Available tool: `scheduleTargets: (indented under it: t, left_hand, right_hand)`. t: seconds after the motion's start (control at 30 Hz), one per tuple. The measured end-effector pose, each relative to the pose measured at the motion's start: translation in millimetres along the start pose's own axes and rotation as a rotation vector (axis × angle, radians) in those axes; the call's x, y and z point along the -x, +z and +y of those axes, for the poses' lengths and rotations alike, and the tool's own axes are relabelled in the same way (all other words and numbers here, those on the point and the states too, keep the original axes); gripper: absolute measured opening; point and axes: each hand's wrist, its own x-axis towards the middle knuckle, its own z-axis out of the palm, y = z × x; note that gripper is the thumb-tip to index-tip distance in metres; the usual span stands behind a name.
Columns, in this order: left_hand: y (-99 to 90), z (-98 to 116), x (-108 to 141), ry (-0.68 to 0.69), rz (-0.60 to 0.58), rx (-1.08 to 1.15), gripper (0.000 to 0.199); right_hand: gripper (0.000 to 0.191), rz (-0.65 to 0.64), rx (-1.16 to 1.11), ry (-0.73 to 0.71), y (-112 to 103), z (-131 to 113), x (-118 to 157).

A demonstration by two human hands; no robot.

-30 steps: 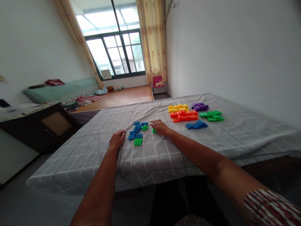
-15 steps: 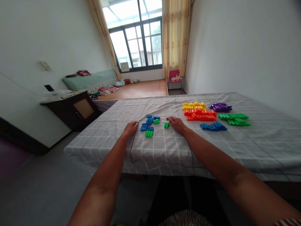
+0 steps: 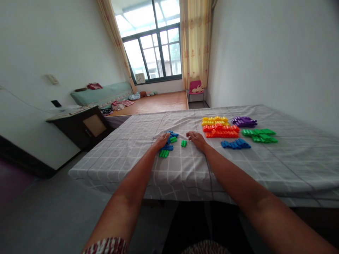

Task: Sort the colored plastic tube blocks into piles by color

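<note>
My left hand (image 3: pixel 161 141) lies over the left side of a loose cluster of small blue plastic pieces (image 3: pixel 174 134), short and tube-like. Its fingertips meet the blue ones, but the fingers are too small and partly hidden to show a grip. Among the blue lies a green piece (image 3: pixel 173 139), and just below sits a short row of green pieces (image 3: pixel 164 153). My right hand (image 3: pixel 196 137) rests on the cloth with loosely bent fingers apart, nothing visible in them. A joined green pair (image 3: pixel 183 143) lies just left of it, not touched.
Right of my right arm are sorted groups: yellow (image 3: pixel 215 121), orange (image 3: pixel 221 131), purple (image 3: pixel 244 122), green (image 3: pixel 261 135) and blue (image 3: pixel 235 144) pieces. A grey checked cloth (image 3: pixel 185 173) covers the table. Beyond stand a bed (image 3: pixel 161 101), a dark cabinet (image 3: pixel 79 123) and a pink chair (image 3: pixel 195 86).
My left hand has moved right, from beside the blue cluster to over its left part. My right hand stays near the green pair. The view has shifted slightly.
</note>
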Motion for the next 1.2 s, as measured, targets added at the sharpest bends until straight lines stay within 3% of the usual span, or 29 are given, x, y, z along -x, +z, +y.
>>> scheduleTargets:
  t: [0.13,0.23,0.3,0.4,0.53,0.7,0.8,0.93,1.07,1.2]
  left_hand:
    - [20.2,32,-3,0.027,-0.042,0.158,0.06]
    - [20.9,47,-7,0.02,-0.003,0.289,0.062]
    - [11.9,43,-8,-0.012,0.096,0.313,0.064]
    - [-4.5,24,-9,-0.127,0.213,0.177,0.064]
    - [-4.4,5,-15,-0.143,0.087,-0.07,0.053]
    - [10.7,24,-21,0.011,-0.032,-0.019,0.056]
    - [4.7,35,-5,0.065,0.009,0.056,0.065]
    - [-2.7,30,34,0.027,0.009,-0.038,0.059]
    - [18.6,28,55,0.018,0.009,-0.238,0.05]
    - [58.1,55,38,0.001,0.06,-0.286,0.047]
  right_hand:
    - [0.033,0.047,-0.152,0.085,-3,6,-6]
    - [0.032,0.064,-0.195,0.103,-4,10,-7]
    - [0.033,0.076,-0.199,0.109,-5,11,-7]
    - [0.033,0.08,-0.187,0.121,-6,11,-7]
    - [0.033,0.046,-0.155,0.106,-6,10,-8]
    - [0.033,0.048,-0.168,0.097,-8,12,-9]
    - [0.033,0.06,-0.155,0.092,-8,12,-9]
    - [0.034,0.059,-0.089,0.079,-7,11,-7]
    - [0.034,0.062,-0.034,0.067,-6,11,-6]
    - [0.036,0.062,-0.006,0.055,-8,13,-5]
